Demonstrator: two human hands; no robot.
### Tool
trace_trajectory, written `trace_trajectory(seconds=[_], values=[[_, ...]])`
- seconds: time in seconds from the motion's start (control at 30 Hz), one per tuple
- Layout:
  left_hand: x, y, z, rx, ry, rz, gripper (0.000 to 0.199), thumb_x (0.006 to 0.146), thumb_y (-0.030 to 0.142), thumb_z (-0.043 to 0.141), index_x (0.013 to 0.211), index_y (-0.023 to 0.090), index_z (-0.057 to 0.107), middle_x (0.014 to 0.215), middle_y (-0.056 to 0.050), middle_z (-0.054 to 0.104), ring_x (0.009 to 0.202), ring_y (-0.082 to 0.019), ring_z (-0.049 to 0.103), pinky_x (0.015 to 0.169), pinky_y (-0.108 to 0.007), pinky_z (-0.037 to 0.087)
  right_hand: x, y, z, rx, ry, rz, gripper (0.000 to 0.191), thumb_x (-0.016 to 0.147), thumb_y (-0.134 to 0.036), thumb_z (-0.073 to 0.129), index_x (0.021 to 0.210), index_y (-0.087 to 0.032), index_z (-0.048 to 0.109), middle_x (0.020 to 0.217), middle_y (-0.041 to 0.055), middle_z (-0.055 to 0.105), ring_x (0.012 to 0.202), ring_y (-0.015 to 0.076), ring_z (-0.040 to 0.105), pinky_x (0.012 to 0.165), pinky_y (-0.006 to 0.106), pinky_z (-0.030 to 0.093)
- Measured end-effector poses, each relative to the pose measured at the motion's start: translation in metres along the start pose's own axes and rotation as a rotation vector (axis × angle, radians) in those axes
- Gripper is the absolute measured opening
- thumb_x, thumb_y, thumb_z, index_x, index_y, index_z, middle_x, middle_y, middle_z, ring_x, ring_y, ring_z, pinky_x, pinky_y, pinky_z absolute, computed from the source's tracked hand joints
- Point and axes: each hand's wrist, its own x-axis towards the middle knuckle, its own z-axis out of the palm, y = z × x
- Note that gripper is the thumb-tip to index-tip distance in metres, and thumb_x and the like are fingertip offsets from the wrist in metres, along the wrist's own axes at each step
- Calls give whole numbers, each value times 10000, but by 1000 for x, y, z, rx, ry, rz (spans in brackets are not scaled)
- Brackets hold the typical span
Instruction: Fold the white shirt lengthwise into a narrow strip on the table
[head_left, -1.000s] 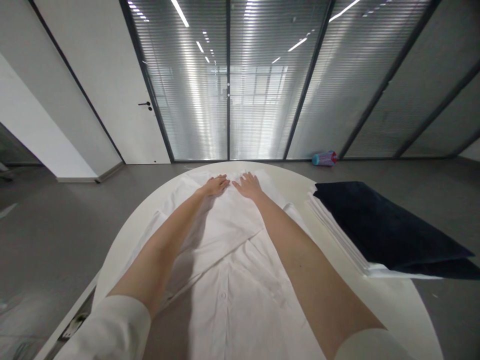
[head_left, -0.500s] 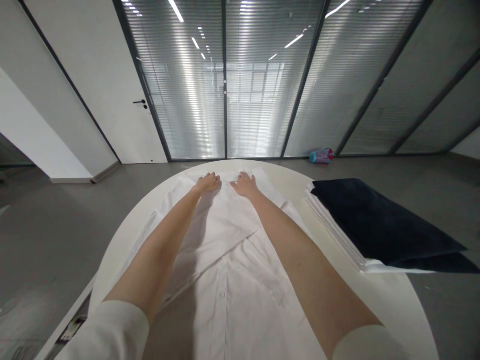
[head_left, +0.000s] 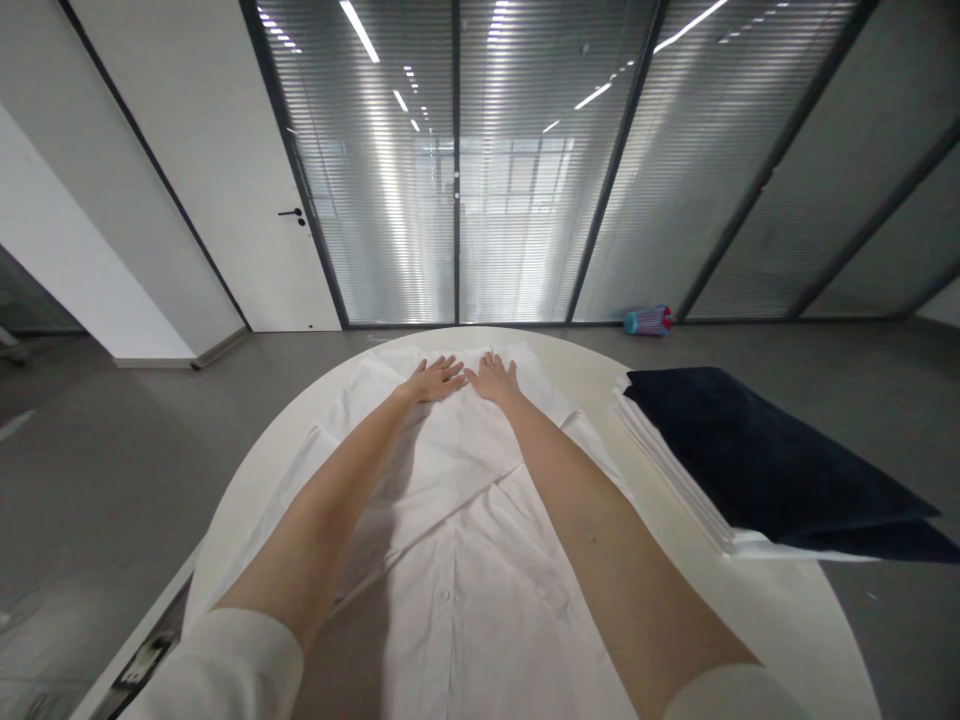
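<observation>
Garment: white shirt (head_left: 487, 560), front up, lying spread on round table (head_left: 802, 620); far end under the hands, near end running out of the bottom of view
Left hand: left hand (head_left: 435, 379), palm down on far part of shirt, fingers spread; nothing seen pinched or lifted
Right hand: right hand (head_left: 493, 379), same pose, just beside the left, fingertips near each other; no hold on cloth visible
Cloth under palms: hidden, can't tell detail
Done, by look: shirt laid out, mostly flat; front placket roughly lengthwise down the middle
Left, by look: long diagonal fold across the middle, small wrinkles around it, rumpled cloth at far edge; shirt not folded into a compact shape
Stack: dark navy cloth (head_left: 757, 450) on top of white layers (head_left: 667, 465), right side of table, apart from shirt, corner hanging past the rim
Count, hands: 2
Count, spread shirts: 1
Count, buttons: 1 clear (head_left: 444, 595), others too faint
Count, stacks: 1; dark pieces 1 or 2, can't tell; white layers several, too thin to count
Count, tables: 1
Count, blue-and-red object (head_left: 648, 321): 1, on floor by glass partition (head_left: 517, 250)
Count, doors: 1 white door (head_left: 202, 180), 1 black handle (head_left: 291, 213)
</observation>
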Motion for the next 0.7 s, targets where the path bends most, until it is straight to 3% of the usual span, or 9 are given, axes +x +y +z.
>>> trace_trajectory(seconds=[0.2, 0.33, 0.47, 0.57, 0.7], values=[[-16, -1, -9, 75, -4, -62, 623, 1030, 567, 280, 1563, 246, 312, 1650, -125, 206, 1533, -275, 157, 1202, -578, 53, -3, -2, 0, 47, 1, 30, 743, 1024, -576, 200, 1571, -77, 261, 1652, 195, 145, 1521, 292, 119, 1181, 603, 58], [-26, 10, -13, 89, 80, -87, 580, 1051, 518, 282, 1529, 202, 371, 1632, -146, 261, 1517, -318, 187, 1180, -631, 63, -5, 6, -4, 61, 30, -17, 691, 1035, -555, 208, 1563, -120, 301, 1662, 156, 147, 1521, 294, 136, 1194, 550, 115], [-38, 30, -20, 80, 160, -85, 546, 1051, 490, 306, 1474, 179, 456, 1610, -143, 318, 1514, -315, 203, 1202, -594, 106, -18, 16, -16, 57, 69, -114, 637, 1046, -537, 222, 1561, -176, 327, 1673, 105, 134, 1528, 289, 127, 1210, 503, 134], [-63, 48, -25, -23, 54, -5, 540, 1010, 495, 431, 1433, 170, 516, 1572, -161, 383, 1498, -335, 257, 1194, -586, 208, -43, 20, -29, 62, -29, -206, 621, 1046, -537, 248, 1548, -190, 367, 1655, 117, 208, 1521, 299, 171, 1212, 512, 139], [-128, 72, -32, -132, -113, 205, 582, 974, 544, 496, 1477, 251, 479, 1576, -81, 395, 1494, -276, 287, 1200, -449, 295, -101, 26, -45, 75, -179, -422, 619, 1032, -530, 340, 1531, -169, 413, 1624, 152, 278, 1509, 300, 222, 1218, 480, 165]])
